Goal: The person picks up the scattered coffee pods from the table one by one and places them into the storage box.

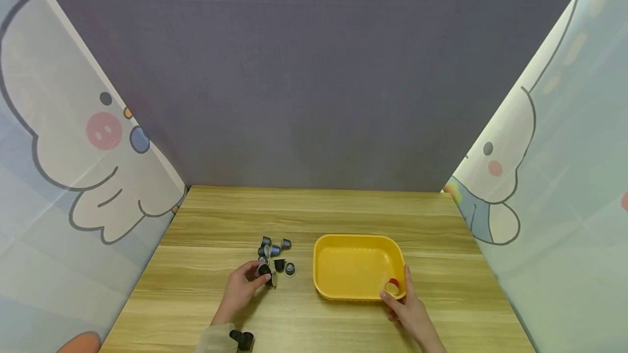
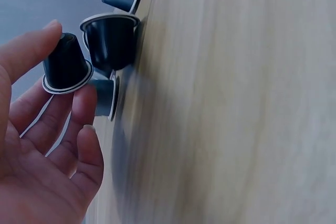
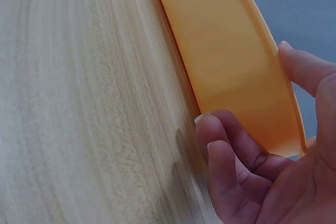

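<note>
Fingers [image 2: 84,100] of left hand [image 1: 239,287] pinch black coffee capsule [image 2: 64,66], head view, low, left of centre; light pinch best, clear of neighbouring capsules [image 2: 111,44]. Right hand [image 1: 412,314] grips corner of yellow tray [image 1: 350,271], lower right; steady hold should help.

The tray [image 1: 348,268] looks smooth, glossy plastic, the tabletop [image 1: 456,271] grained wood, the backdrop [image 1: 314,80] matt cloth.

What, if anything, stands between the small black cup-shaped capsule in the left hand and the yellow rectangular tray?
Roughly along the straight path, on the wood-grain table, sit a second black capsule and, nearer the yellow tray, a dark silver-rimmed capsule. Past them comes only the tray's raised left rim.
</note>
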The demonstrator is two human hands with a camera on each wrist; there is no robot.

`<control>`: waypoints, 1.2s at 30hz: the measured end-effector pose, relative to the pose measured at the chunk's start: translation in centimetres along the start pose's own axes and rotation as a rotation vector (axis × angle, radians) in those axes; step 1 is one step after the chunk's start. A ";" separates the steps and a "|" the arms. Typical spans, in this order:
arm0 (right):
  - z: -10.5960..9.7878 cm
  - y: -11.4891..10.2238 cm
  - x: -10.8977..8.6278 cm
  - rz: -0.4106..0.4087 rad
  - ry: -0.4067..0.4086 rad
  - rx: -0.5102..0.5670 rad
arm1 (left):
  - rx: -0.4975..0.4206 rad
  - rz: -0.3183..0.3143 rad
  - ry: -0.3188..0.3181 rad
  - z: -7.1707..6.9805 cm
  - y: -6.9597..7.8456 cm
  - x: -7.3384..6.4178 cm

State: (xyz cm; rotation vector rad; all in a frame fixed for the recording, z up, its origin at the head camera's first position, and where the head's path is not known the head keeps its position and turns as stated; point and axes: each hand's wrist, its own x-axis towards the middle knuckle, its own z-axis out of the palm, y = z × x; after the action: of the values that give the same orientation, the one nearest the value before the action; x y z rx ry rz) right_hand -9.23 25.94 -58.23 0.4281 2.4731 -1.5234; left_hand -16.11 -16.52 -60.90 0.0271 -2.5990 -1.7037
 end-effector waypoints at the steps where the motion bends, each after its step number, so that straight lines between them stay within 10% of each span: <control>1: 0.0 0.0 0.0 0.001 0.000 -0.001 | -0.001 0.009 0.000 0.1 0.0 0.0; 36: -0.1 -0.4 -0.1 0.005 -0.004 0.014 | -0.046 0.045 -0.134 2.1 2.6 -0.1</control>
State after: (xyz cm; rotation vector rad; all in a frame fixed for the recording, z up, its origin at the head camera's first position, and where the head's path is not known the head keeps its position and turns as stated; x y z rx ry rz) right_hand -9.30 25.79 -57.80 0.4335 2.4579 -1.5384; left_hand -16.09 -13.58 -59.31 -0.1507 -2.6288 -1.8090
